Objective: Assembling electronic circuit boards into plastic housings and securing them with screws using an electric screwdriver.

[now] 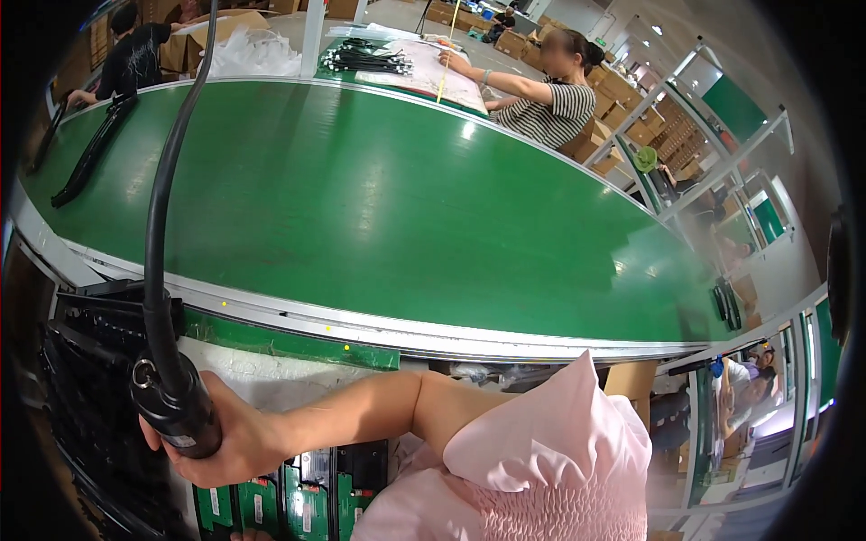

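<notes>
Green conveyor belt [379,207] stretches out just past my hand. Right hand [230,442], reaching across to my left, is clenched around a black power tool [176,406], its hose [162,198] running straight up; left hand's out of view.

We see a hand [230,442] closed around the black handle of a tool [176,406] whose thick black hose [162,207] rises up out of view; which hand it is we cannot tell. Behind it runs a wide green conveyor belt [361,207], with long black parts [90,153] lying at its far left end. Across the belt a person in a striped top [550,108] works at a table, and circuit boards [298,500] sit below the hand.
</notes>
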`<state>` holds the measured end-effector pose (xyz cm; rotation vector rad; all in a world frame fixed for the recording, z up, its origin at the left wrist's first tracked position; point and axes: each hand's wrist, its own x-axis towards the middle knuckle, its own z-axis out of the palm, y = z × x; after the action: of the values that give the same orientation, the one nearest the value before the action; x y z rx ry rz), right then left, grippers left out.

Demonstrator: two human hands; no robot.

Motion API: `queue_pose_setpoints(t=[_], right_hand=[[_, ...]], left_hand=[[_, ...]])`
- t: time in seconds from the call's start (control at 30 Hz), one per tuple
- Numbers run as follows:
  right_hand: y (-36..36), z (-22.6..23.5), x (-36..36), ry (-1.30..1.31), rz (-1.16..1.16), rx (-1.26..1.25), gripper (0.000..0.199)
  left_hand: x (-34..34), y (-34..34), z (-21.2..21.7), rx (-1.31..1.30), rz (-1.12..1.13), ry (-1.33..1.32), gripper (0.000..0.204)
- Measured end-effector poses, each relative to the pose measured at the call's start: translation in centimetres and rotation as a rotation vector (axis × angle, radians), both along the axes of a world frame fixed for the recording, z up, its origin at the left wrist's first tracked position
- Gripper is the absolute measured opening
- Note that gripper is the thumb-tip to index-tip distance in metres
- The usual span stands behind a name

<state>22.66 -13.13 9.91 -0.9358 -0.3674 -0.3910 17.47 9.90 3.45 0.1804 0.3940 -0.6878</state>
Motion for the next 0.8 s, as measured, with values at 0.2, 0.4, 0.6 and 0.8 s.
queue_pose_setpoints(t=[0.2, 0.4, 0.6, 0.8], right_hand=[[0.3, -0.6, 0.3, -0.078, -0.049, -0.017, 0.041], [0.7, -1.0, 0.6, -0.117, -0.103, -0.061, 0.042], [1.1, -1.1, 0.2, -0.094, -0.062, -0.067, 0.043], [0.9, -1.5, 0.6, -0.181, -0.11, -0.168, 0.047]], left_hand=[[0.2, -0.3, 0.2, 0.058, 0.041, 0.088, 0.01], [0.6, 0.2, 0.1, -0.04, 0.052, 0.102, 0.009], [0.2, 0.5, 0.3, -0.012, 0.059, 0.087, 0.008], [-0.1, 0.3, 0.4, -0.023, 0.07, 0.105, 0.007]])
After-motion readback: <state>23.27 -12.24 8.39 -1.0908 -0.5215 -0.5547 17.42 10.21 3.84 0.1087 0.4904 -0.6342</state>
